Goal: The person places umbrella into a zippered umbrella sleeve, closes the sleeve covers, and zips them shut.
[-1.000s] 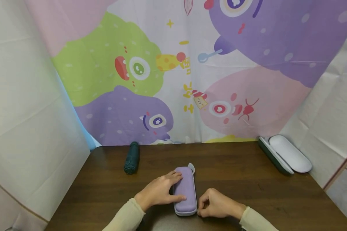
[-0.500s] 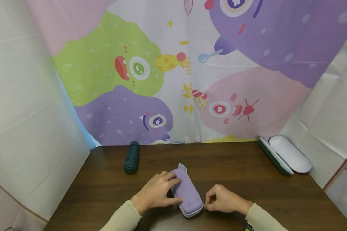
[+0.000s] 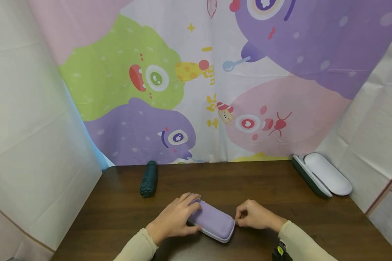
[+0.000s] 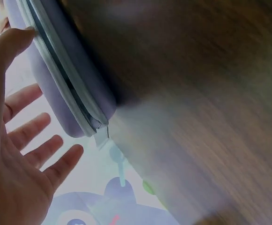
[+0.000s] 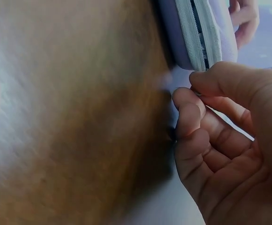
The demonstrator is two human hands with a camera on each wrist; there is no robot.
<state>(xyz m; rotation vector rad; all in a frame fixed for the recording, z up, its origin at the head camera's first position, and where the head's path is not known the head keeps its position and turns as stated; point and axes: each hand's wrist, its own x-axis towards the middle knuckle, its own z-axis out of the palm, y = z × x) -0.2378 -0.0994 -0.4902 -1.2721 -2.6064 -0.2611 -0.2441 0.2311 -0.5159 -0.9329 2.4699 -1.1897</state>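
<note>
A purple zip case (image 3: 213,219) with pale zipper bands lies slantwise on the table. My left hand (image 3: 176,219) rests at its left end, fingers spread over the top and thumb against the near side. In the left wrist view that thumb touches the zipper band, and a dark gap shows between the two bands of the case (image 4: 65,70). At the right corner my right hand (image 3: 257,215) pinches the zipper pull, which its fingertips mostly hide. The right wrist view shows parted zipper teeth on the case (image 5: 199,33) just above the thumb of my right hand (image 5: 224,126).
A dark green folded umbrella (image 3: 148,179) lies at the back left of the brown table (image 3: 258,181). An open glasses case (image 3: 328,174), green outside and white inside, sits at the back right. A cartoon-printed cloth (image 3: 212,137) hangs behind the table.
The purple case has turned anticlockwise, its near end swinging to the right. My right hand has moved right and away from me with that corner; the left hand stays at the other end.
</note>
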